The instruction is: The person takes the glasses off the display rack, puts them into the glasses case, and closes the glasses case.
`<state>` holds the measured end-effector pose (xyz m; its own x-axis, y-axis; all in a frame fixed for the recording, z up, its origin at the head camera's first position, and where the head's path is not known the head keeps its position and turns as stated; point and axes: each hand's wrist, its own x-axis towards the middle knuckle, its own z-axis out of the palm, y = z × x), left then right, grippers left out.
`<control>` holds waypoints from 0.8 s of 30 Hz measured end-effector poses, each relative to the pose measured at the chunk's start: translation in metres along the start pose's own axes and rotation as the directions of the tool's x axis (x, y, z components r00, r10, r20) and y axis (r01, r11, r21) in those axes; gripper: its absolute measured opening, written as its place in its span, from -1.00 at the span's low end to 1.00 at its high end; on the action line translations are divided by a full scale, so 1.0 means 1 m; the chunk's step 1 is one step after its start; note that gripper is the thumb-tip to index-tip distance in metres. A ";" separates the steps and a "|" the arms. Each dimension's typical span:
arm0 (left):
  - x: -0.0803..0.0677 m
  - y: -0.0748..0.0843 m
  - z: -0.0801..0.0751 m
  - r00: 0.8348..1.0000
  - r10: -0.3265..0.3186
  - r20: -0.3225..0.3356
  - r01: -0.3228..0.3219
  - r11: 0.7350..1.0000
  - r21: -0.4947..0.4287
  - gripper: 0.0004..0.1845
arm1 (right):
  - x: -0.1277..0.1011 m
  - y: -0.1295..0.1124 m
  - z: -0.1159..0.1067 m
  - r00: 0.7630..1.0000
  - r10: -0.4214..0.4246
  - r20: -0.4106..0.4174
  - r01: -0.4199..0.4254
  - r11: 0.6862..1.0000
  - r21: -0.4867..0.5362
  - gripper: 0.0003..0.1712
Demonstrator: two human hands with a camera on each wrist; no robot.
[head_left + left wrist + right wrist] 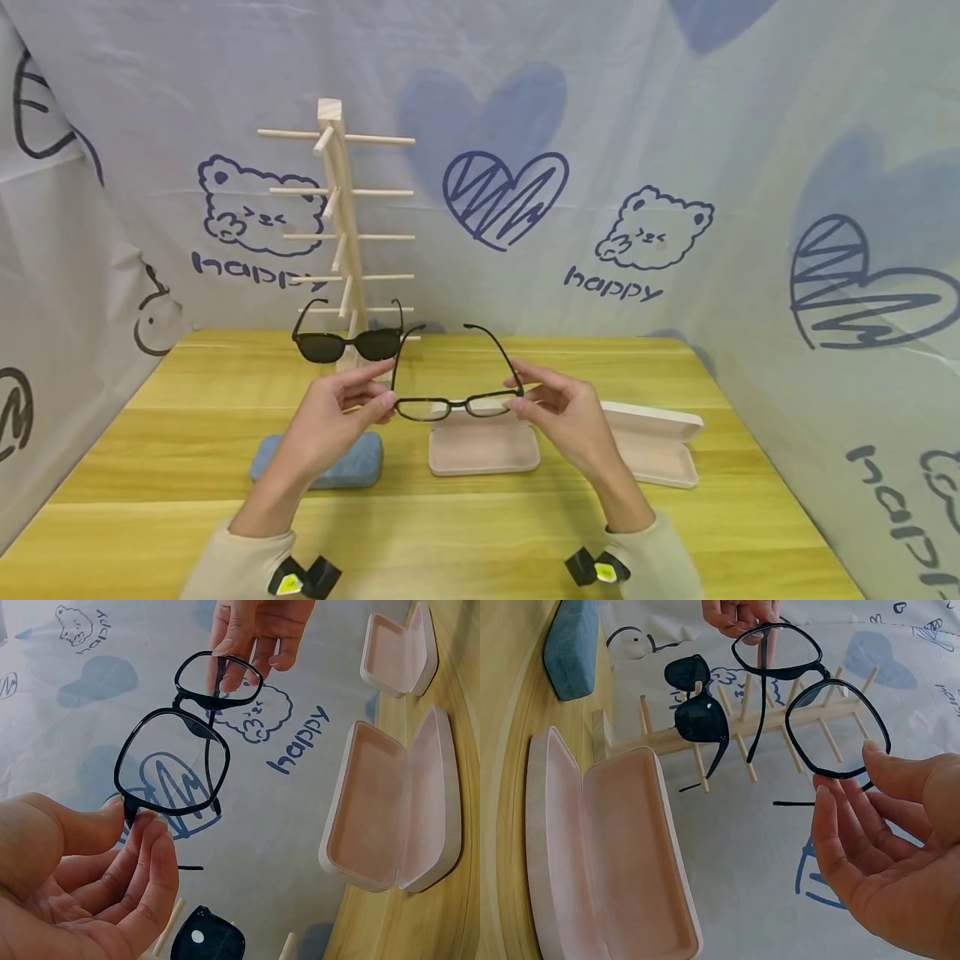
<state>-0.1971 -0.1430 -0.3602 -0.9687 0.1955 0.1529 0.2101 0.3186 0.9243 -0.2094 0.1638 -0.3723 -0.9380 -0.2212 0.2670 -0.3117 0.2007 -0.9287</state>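
Observation:
Both hands hold a pair of black-framed eyeglasses in the air, temples unfolded and pointing away. My left hand pinches the left hinge corner between thumb and fingers, while my right hand pinches the right one. Below the eyeglasses lies an open glasses case with a pale pink lining. Dark sunglasses hang low on the wooden display rack, just beyond my left hand. In the right wrist view, the eyeglasses overlap the rack's pegs.
A closed blue glasses case lies behind my left forearm. A second open pale case stands at the right, partly covered by my right hand. A printed cloth hangs behind the wooden table.

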 end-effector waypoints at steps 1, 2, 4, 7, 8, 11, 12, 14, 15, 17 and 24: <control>0.000 0.000 0.000 1.000 0.001 -0.003 -0.001 1.000 -0.001 -0.48 | 0.000 0.000 0.000 1.000 -0.003 0.001 0.003 1.000 -0.001 -0.42; -0.001 0.000 0.000 1.000 0.002 -0.004 -0.002 1.000 0.000 -0.48 | 0.000 -0.001 0.000 1.000 -0.008 0.002 0.008 1.000 -0.001 -0.43; -0.001 0.001 0.000 1.000 0.004 -0.007 -0.004 1.000 0.003 -0.49 | 0.000 -0.001 0.001 1.000 -0.021 0.004 0.021 1.000 -0.006 -0.45; 0.000 0.002 0.000 1.000 0.005 -0.008 -0.004 1.000 0.014 -0.49 | 0.000 -0.001 0.001 0.999 -0.044 0.004 0.044 0.999 -0.022 -0.50; 0.000 0.002 0.000 1.000 0.004 -0.007 -0.004 1.000 0.020 -0.49 | 0.000 -0.001 0.000 0.999 -0.049 0.003 0.049 0.998 -0.029 -0.52; 0.002 0.002 0.000 1.000 0.008 -0.009 -0.008 0.999 0.039 -0.49 | 0.001 -0.001 0.000 0.998 -0.060 -0.001 0.060 0.997 -0.048 -0.55; 0.002 0.002 0.000 1.000 0.010 -0.010 -0.010 0.999 0.043 -0.49 | 0.001 -0.001 0.000 0.998 -0.060 -0.004 0.060 0.997 -0.053 -0.56; 0.003 0.003 0.000 1.000 0.011 -0.013 -0.010 0.999 0.047 -0.50 | 0.001 -0.001 0.000 0.998 -0.064 -0.004 0.063 0.996 -0.060 -0.58; 0.003 0.002 0.000 1.000 0.012 -0.015 -0.011 0.999 0.047 -0.50 | 0.002 -0.001 0.000 0.998 -0.066 -0.004 0.066 0.996 -0.066 -0.59; 0.003 0.002 -0.001 1.000 0.011 -0.019 -0.010 0.999 0.047 -0.51 | 0.002 -0.001 0.001 0.998 -0.070 -0.002 0.070 0.995 -0.074 -0.60; 0.000 0.001 -0.003 1.000 -0.004 -0.026 0.006 0.998 0.068 -0.52 | -0.001 0.001 0.003 0.998 -0.062 0.008 0.062 0.995 -0.077 -0.66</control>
<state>-0.1976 -0.1453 -0.3587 -0.9727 0.1699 0.1582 0.2130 0.3821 0.8992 -0.2086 0.1609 -0.3744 -0.9156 -0.2412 0.3216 -0.3802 0.2598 -0.8877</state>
